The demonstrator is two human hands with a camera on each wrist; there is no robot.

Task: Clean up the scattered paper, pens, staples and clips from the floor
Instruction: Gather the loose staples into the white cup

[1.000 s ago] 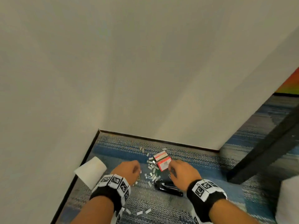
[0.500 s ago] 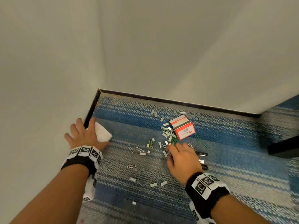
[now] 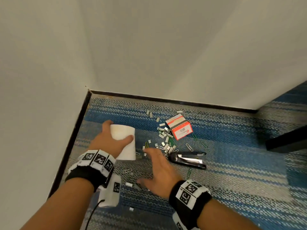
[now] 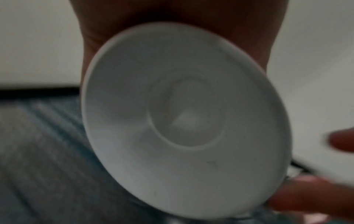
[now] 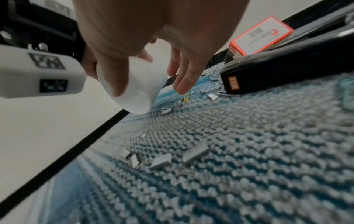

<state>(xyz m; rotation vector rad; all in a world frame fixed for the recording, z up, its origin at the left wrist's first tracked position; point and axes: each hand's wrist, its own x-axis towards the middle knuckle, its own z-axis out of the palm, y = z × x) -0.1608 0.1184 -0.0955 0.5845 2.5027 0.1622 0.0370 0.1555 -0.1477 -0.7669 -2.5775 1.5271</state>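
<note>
My left hand [image 3: 108, 141] grips a white paper cup [image 3: 123, 138], thumb across its near side, fingers wrapped round the far side; cup tilted, held low over the carpet [image 3: 232, 180] near the wall corner. Left wrist view looks straight into the cup [image 4: 182, 118]: round rim, smooth white inside, flat circular bottom, nothing clear in it. My right hand [image 3: 160, 170] is palm-down just above the carpet, fingers spread and straight, holding nothing; fingertips [image 5: 184, 86] point down at the litter, just right of the cup. One cup, one staple box [image 3: 179, 128], one stapler [image 3: 186, 159]. Box is small cardboard, white with orange-red edges, lying on the carpet beyond my right hand. Stapler is black, glossy, long, opened out, lying just right of my fingers. Staple strips [image 3: 163, 133] are short grey metal bars, many, too scattered to count, thickest between box and stapler, a few [image 5: 161, 161] under my right wrist. Paper clips [image 3: 189, 146] are thin bent wire, silver, green, and one yellow [image 5: 186, 97]; count unclear. Carpet is knobbly loop weave, blue and grey stripes. Black baseboard [image 3: 166, 99], plain pale walls.
</note>
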